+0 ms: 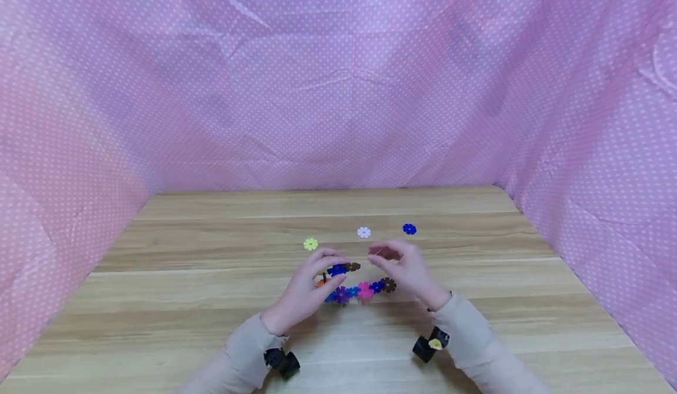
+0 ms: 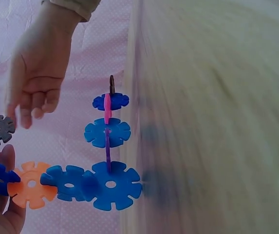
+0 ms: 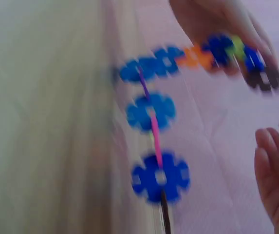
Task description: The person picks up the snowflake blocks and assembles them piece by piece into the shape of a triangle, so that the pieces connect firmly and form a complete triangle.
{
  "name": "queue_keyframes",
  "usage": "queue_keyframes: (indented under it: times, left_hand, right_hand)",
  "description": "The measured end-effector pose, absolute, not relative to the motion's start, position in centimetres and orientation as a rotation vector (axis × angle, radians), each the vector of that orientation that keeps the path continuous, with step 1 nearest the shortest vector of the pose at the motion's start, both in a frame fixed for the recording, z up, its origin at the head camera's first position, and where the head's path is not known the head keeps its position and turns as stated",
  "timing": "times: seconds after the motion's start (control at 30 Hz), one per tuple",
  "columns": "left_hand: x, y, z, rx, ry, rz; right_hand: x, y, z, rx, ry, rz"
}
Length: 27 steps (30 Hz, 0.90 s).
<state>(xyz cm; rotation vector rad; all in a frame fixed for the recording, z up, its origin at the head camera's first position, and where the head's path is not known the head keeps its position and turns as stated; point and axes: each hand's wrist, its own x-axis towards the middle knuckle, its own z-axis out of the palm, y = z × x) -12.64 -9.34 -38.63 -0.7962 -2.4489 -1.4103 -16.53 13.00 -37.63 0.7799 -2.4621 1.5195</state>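
Observation:
My left hand (image 1: 302, 293) holds a bent chain of interlocking plastic snowflake discs (image 2: 122, 196) near one end, between thumb and fingers. At that end is a brown disc (image 1: 353, 267), beside a dark blue one. Along the chain come an orange disc (image 2: 25, 187), several blue ones, a purple disc (image 1: 341, 294) and a pink disc (image 1: 365, 290). Another brown disc (image 1: 389, 285) forms the other end. To the right of the held end, my right hand (image 1: 406, 267) hovers with loosely bent fingers. I see nothing between them in the wrist views.
Three loose discs lie farther back on the wooden table (image 1: 211, 300): a yellow-green disc (image 1: 310, 244), a white disc (image 1: 364, 232) and a dark blue disc (image 1: 409, 229). Pink dotted cloth (image 1: 338, 88) hangs around the table's back and sides.

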Motion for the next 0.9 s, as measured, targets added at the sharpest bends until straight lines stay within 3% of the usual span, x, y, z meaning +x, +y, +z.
queue_keyframes:
  times: [0.17,0.43,0.9]
  left_hand:
    - [-12.6,-9.4,-38.7,-0.769,-2.454,-1.437]
    - [-12.6,-9.4,-38.8,-0.827,-2.417,-1.429]
    - [-12.5,-9.2,-39.2,-0.884,-2.397,-1.426]
  right_hand:
    - [-20.0,15.8,-37.5,0.463,-2.600,1.541]
    - [-24.9,20.3,-39.3,0.217,-2.784,1.481]
    - [-28.0,22.2,-41.9,0.280,-2.932,1.271]
